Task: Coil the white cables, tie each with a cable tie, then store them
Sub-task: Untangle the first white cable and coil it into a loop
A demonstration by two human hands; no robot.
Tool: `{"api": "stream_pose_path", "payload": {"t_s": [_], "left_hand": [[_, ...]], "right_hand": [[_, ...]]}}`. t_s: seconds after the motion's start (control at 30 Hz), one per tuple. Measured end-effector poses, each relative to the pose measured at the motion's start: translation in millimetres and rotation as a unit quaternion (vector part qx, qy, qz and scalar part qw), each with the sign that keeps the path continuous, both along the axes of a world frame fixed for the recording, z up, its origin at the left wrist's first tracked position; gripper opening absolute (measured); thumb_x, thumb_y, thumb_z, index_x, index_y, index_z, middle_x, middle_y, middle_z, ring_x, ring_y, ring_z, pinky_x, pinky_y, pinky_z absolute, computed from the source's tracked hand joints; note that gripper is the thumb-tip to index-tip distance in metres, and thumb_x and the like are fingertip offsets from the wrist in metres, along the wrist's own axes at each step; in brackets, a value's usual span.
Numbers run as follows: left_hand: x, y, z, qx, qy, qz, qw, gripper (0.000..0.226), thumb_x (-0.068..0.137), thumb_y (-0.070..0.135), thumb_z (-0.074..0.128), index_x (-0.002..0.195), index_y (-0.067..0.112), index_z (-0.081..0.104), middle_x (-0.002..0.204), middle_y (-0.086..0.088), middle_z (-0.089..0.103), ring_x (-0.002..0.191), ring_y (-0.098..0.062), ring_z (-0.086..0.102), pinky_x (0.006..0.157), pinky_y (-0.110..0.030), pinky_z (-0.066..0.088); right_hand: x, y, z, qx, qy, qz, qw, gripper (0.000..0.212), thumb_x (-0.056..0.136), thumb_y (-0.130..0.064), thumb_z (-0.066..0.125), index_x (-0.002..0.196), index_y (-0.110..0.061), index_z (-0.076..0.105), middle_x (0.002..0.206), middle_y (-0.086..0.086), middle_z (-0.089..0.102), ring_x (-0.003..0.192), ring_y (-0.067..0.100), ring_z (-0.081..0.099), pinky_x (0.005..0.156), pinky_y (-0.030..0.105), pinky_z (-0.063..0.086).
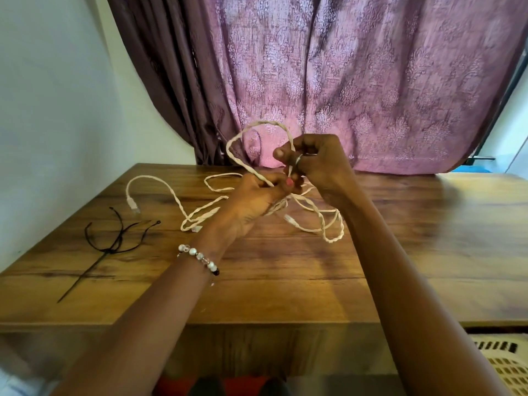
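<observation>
Gripping white cables (pixel 258 144) both hands; slatted basket (pixel 505 367) beside table (pixel 285 267).

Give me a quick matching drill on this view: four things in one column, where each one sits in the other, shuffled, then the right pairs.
Things:
1. white cables
2. black cable ties
3. beaded bracelet
4. cream basket

Places:
A. below the table's near edge, at lower right
B. on the left wrist
C. partly lifted in a loop by the left hand and right hand, the rest loose on the table
D. lying untouched on the table's left side

Pairs: 1-C, 2-D, 3-B, 4-A
</observation>
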State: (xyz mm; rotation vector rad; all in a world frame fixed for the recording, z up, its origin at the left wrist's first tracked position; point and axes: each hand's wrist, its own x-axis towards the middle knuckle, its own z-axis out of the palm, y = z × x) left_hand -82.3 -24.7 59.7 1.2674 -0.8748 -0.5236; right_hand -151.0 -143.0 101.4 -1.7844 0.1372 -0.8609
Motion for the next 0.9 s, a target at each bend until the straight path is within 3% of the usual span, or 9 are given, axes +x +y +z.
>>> {"api": "stream_pose_path", "payload": {"t_s": [0.07, 0.17, 0.23, 0.37, 0.47, 0.57, 0.7, 0.83, 0.9], "left_hand": [[5.1, -0.9, 2.0, -0.002, 0.015, -0.017, 1.000, 0.010, 0.086, 0.006, 0.062, 0.091, 0.006, 0.072, 0.080, -0.005, 0.073, 0.082, -0.024, 0.064, 0.069, -0.032, 0.053], [8.8, -7.0, 1.1, -0.007, -0.006, 0.002, 1.000, 0.009, 0.086, 0.009, 0.065, 0.086, 0.005, 0.073, 0.075, -0.008, 0.071, 0.072, -0.018, 0.067, 0.067, -0.032, 0.054], [11.6, -14.4, 3.9, -0.034, 0.036, 0.025, 0.998, 0.013, 0.086, 0.009, 0.065, 0.076, 0.011, 0.073, 0.066, -0.006, 0.069, 0.061, -0.016, 0.064, 0.061, -0.028, 0.054], [25.4, -22.3, 18.9, -0.045, 0.090, 0.029, 0.994, 0.011, 0.090, 0.009, 0.060, 0.085, 0.009, 0.070, 0.054, 0.003, 0.063, 0.051, -0.010, 0.059, 0.051, -0.021, 0.050], [39.0, -24.9, 30.6, -0.033, 0.086, 0.049, 0.995, 0.020, 0.088, 0.011, 0.063, 0.074, 0.017, 0.075, 0.058, 0.003, 0.060, 0.056, -0.009, 0.050, 0.049, -0.018, 0.041], [54.1, -20.9, 49.2, -0.070, 0.129, 0.077, 0.986, 0.022, 0.091, 0.011, 0.059, 0.075, 0.020, 0.072, 0.059, 0.007, 0.060, 0.058, -0.007, 0.047, 0.053, -0.017, 0.041], [79.2, -6.7, 72.8, -0.167, 0.218, 0.081, 0.958, 0.030, 0.095, 0.019, 0.055, 0.071, 0.022, 0.073, 0.055, 0.007, 0.060, 0.057, -0.008, 0.055, 0.071, -0.028, 0.051], [92.5, 2.5, 84.3, -0.252, 0.260, 0.081, 0.929, 0.014, 0.096, 0.017, 0.053, 0.087, 0.016, 0.064, 0.057, 0.004, 0.065, 0.057, -0.009, 0.063, 0.070, -0.029, 0.058], [95.6, 4.4, 84.6, -0.269, 0.266, 0.081, 0.922, 0.013, 0.096, 0.015, 0.053, 0.088, 0.015, 0.064, 0.058, 0.003, 0.066, 0.056, -0.008, 0.065, 0.071, -0.029, 0.058]], "right_hand": [[-2.3, -3.4, -2.9, 0.013, -0.020, -0.012, 1.000, 0.023, 0.075, -0.010, 0.079, 0.087, 0.005, 0.065, 0.061, 0.007, 0.061, 0.049, 0.017, 0.057, 0.048, 0.031, 0.049], [-7.4, -9.9, -10.4, -0.028, -0.012, -0.050, 0.998, 0.030, 0.072, -0.024, 0.082, 0.096, -0.012, 0.068, 0.080, 0.004, 0.065, 0.074, 0.020, 0.065, 0.069, 0.038, 0.056], [-12.8, -10.1, -16.3, -0.009, 0.008, -0.036, 0.999, 0.032, 0.077, -0.025, 0.078, 0.102, -0.012, 0.065, 0.087, 0.008, 0.062, 0.079, 0.024, 0.063, 0.066, 0.040, 0.058], [-23.5, -14.3, -34.3, -0.019, 0.089, 0.015, 0.996, 0.025, 0.081, -0.016, 0.073, 0.098, 0.000, 0.063, 0.076, 0.016, 0.062, 0.051, 0.016, 0.056, 0.040, 0.023, 0.042], [-31.6, -28.5, -46.6, -0.053, 0.076, 0.023, 0.995, 0.017, 0.087, -0.014, 0.065, 0.092, 0.001, 0.072, 0.058, 0.013, 0.056, 0.040, 0.008, 0.040, 0.038, 0.016, 0.031], [-46.5, -40.2, -48.0, -0.124, 0.129, 0.024, 0.984, 0.018, 0.087, -0.012, 0.065, 0.093, 0.002, 0.074, 0.051, 0.002, 0.057, 0.041, 0.002, 0.039, 0.044, 0.013, 0.031], [-52.7, -79.4, -60.0, -0.282, 0.342, -0.101, 0.891, 0.010, 0.082, -0.025, 0.073, 0.077, -0.018, 0.078, 0.053, -0.008, 0.066, 0.055, -0.003, 0.058, 0.067, 0.025, 0.047], [-59.1, -89.1, -65.9, -0.216, 0.307, -0.403, 0.834, 0.019, 0.088, -0.015, 0.058, 0.098, -0.006, 0.072, 0.096, 0.021, 0.069, 0.088, 0.038, 0.064, 0.073, 0.038, 0.050], [-63.0, -81.3, -62.3, -0.195, 0.313, -0.483, 0.794, 0.023, 0.091, -0.014, 0.055, 0.105, 0.003, 0.064, 0.107, 0.029, 0.062, 0.097, 0.046, 0.060, 0.075, 0.040, 0.048]]}}
